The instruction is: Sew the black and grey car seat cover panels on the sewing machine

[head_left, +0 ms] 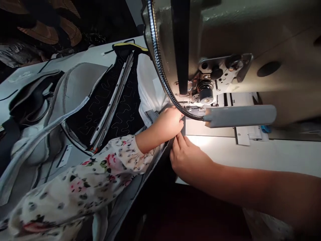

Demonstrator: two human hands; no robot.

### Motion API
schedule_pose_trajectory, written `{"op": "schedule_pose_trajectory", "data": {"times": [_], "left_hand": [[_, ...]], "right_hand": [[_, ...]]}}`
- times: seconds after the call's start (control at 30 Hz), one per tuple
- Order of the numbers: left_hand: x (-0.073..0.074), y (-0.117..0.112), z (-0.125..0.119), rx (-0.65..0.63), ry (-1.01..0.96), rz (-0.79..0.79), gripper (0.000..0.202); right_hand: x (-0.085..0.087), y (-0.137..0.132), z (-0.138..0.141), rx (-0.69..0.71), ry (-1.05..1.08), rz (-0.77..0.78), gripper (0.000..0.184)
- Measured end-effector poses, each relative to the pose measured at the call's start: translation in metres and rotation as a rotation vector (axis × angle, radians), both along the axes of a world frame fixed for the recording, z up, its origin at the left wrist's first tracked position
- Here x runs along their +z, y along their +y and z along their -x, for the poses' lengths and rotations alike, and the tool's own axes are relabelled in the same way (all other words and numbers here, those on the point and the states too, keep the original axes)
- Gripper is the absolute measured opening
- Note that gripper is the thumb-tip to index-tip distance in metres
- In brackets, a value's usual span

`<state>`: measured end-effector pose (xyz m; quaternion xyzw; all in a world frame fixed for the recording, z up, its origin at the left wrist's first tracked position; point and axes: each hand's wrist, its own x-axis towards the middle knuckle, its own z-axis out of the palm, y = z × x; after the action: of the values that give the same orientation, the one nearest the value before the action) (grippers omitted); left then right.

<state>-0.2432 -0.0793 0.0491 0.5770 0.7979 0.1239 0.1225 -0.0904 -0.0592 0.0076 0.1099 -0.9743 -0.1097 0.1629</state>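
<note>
A large stitched fabric cover [125, 107], black with wavy quilting and grey padded backing, spreads to the left of the sewing machine [225, 43], and its dark edge runs up to the needle area. My left hand [169, 122] is closed on that edge close to the presser foot; the fingertips are partly hidden by the metal lamp neck. Just below it, my right hand [189, 155] pinches the same edge, its fingers bent together and nearly touching my left hand. The stretch under the needle is mostly hidden.
A grey lamp head [240, 116] on a bendy metal neck [160, 63] hangs over the lit sewing bed. White tags [243, 136] lie at the bed's right. More grey padded pieces [55, 110] cover the white table [281, 155] at left. A person's arm [27, 60] shows far left.
</note>
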Motion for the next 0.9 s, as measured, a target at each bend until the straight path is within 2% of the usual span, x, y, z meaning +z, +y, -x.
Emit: {"op": "schedule_pose_trajectory", "data": {"times": [0.1, 0.2, 0.27, 0.33, 0.43, 0.7, 0.9], "left_hand": [[0.013, -0.041, -0.022, -0.062, 0.034, 0.256, 0.050], [0.013, -0.086, -0.050, -0.076, 0.043, 0.275, 0.068], [0.007, -0.101, -0.064, -0.011, 0.018, 0.253, 0.069], [0.000, -0.102, -0.071, 0.064, -0.035, 0.233, 0.068], [-0.003, -0.090, -0.073, 0.113, -0.088, 0.221, 0.067], [0.010, -0.077, -0.064, 0.019, -0.160, 0.285, 0.039], [0.014, -0.064, -0.050, -0.020, -0.168, 0.324, 0.036]], "right_hand": [[0.001, -0.020, -0.018, 0.070, 0.034, 0.062, 0.032], [0.000, -0.040, -0.036, 0.134, 0.064, 0.129, 0.032], [-0.002, -0.047, -0.043, 0.163, 0.084, 0.146, 0.032], [-0.003, -0.051, -0.046, 0.184, 0.101, 0.157, 0.030], [-0.003, -0.051, -0.047, 0.208, 0.123, 0.165, 0.028], [0.002, -0.052, -0.047, 0.187, 0.120, 0.169, 0.025], [0.005, -0.044, -0.036, 0.183, 0.108, 0.192, 0.026]]}}
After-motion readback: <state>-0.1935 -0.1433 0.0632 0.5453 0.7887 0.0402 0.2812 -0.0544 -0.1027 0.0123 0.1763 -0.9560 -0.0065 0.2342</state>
